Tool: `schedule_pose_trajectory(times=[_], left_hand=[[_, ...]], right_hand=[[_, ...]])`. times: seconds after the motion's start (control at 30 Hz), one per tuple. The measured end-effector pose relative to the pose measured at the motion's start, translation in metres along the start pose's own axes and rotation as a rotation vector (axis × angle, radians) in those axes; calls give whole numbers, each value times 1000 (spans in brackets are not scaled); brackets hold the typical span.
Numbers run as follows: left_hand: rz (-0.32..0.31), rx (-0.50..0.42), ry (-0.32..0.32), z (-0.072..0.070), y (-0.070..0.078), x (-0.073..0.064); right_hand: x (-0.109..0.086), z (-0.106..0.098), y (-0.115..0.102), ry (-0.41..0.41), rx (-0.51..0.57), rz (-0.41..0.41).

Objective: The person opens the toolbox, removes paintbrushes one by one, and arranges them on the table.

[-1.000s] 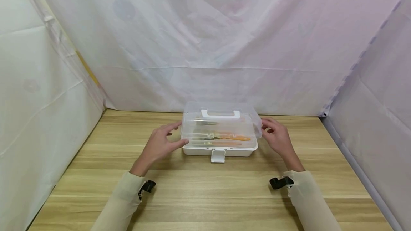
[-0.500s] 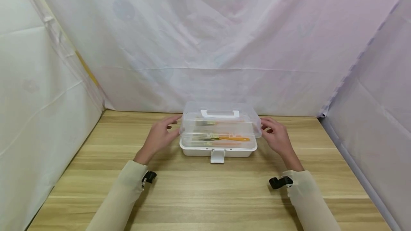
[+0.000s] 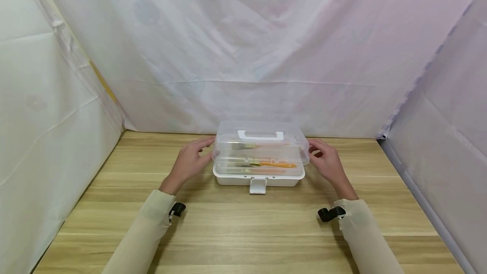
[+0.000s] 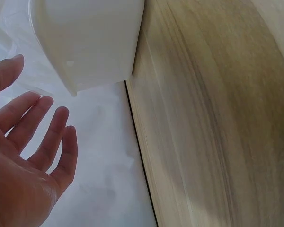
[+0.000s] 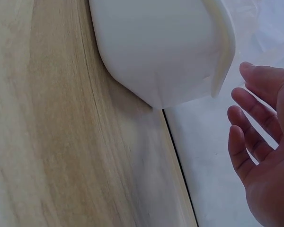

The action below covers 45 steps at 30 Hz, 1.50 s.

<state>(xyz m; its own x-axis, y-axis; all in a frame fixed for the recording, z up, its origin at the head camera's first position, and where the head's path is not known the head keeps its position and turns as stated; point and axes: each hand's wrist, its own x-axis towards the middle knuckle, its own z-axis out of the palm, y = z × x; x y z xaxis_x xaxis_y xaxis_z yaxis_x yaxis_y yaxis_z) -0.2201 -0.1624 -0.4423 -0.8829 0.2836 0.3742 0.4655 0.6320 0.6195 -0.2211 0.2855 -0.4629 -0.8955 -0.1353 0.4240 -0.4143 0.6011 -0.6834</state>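
A white paintbrush box (image 3: 228, 179) with a clear plastic lid (image 3: 262, 127) sits on the wooden table in the head view. The lid is tilted, its front edge raised above the base's front rim. Through it show several paintbrushes (image 3: 279, 165), one with a bright orange handle. My left hand (image 3: 190, 160) holds the lid's left side, thumb and fingertips at its edge; in the left wrist view its other fingers are loosely bent. My right hand (image 3: 329, 162) holds the lid's right side between thumb and fingers. The index fingertip is partly hidden in the right wrist view.
A white latch (image 3: 258, 186) hangs down at the box's front. A white carrying handle (image 3: 260, 135) lies on the lid. White cloth (image 3: 243, 45) rises close behind the box at the table's back edge, with more cloth on both sides.
My left hand has drawn its thumb back from the box's front left corner to the lid's side. The box has shifted slightly left. My right hand has hardly moved.
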Motion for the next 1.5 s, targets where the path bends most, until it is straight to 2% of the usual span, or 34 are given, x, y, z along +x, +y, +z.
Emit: schedule_pose_trajectory(times=[0.23, 0.5, 0.83, 1.03, 1.13, 1.33, 1.5], left_hand=[[-1, 11, 0, -1, 1, 0], [5, 23, 16, -2, 5, 1], [-39, 32, 12, -5, 9, 3], [-20, 32, 30, -8, 9, 6], [-23, 34, 31, -11, 10, 8], [-69, 46, 11, -15, 14, 12], [-70, 47, 17, -18, 16, 16]], right_hand=[[6, 3, 6, 1, 15, 24], [8, 5, 8, 33, -30, -9], [8, 2, 6, 48, -10, -34], [10, 1, 4, 57, -5, -59], [12, -1, 2, 56, -5, -54], [13, -4, -3, 38, -26, -19], [15, -6, -5, 22, -56, 9]])
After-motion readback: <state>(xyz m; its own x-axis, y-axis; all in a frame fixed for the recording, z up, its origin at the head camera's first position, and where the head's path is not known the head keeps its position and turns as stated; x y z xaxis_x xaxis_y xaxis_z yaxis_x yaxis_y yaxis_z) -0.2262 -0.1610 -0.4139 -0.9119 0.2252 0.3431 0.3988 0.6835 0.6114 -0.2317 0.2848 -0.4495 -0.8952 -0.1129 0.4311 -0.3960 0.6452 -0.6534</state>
